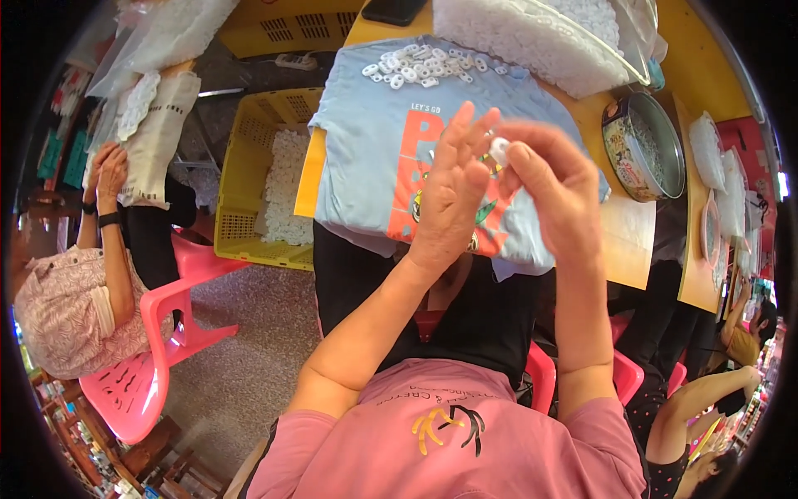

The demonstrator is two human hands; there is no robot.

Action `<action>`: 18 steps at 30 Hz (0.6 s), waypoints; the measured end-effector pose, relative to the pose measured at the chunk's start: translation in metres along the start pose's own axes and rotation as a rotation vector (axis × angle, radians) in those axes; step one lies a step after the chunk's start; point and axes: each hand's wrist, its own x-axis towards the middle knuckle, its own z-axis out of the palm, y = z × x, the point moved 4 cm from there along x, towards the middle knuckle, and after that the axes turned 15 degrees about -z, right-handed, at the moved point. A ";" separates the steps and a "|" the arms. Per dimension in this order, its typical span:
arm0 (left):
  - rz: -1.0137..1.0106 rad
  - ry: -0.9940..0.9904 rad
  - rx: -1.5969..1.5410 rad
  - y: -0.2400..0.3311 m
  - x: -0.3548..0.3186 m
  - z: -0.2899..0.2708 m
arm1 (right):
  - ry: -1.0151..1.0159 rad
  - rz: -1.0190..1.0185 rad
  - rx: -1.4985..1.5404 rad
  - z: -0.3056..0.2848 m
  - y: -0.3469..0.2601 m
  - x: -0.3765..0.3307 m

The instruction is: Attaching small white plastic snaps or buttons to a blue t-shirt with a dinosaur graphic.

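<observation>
In front of me, over a light blue cloth [357, 158] with an orange print, my two hands meet. My right hand [553, 183] is closed, pinching a small white plastic piece [499, 151] between thumb and fingers. Close beside it, my left hand [453, 187] is raised with its fingers stretched upward, the tips a little blurred. Whether the left fingertips touch the piece is hard to make out. Farther back on the cloth lies a loose pile of small white oval pieces [413, 65] with holes in them.
A yellow crate [235, 170] with white pieces stands at left. Behind the cloth is a large bag [532, 41] of white pieces; at right sits a round tin [619, 141] holding small items. A co-worker's hands [106, 170] work at left beside a pink chair [158, 316]. A phone lies at the back.
</observation>
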 end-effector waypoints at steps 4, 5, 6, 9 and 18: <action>-0.060 0.114 0.048 -0.001 0.001 -0.002 | -0.102 -0.174 -0.259 0.042 -0.020 0.046; -0.064 0.110 0.045 -0.002 -0.001 0.000 | -0.212 -0.127 -0.170 0.064 -0.020 0.055; -0.069 0.106 0.042 -0.004 -0.003 0.002 | -0.320 -0.078 -0.082 0.080 -0.018 0.062; -0.104 0.114 0.054 -0.003 -0.001 -0.001 | -0.521 -0.189 -0.253 0.096 -0.007 0.092; -0.032 0.097 0.010 -0.002 -0.001 -0.003 | -0.594 -0.446 -0.981 0.010 0.070 0.121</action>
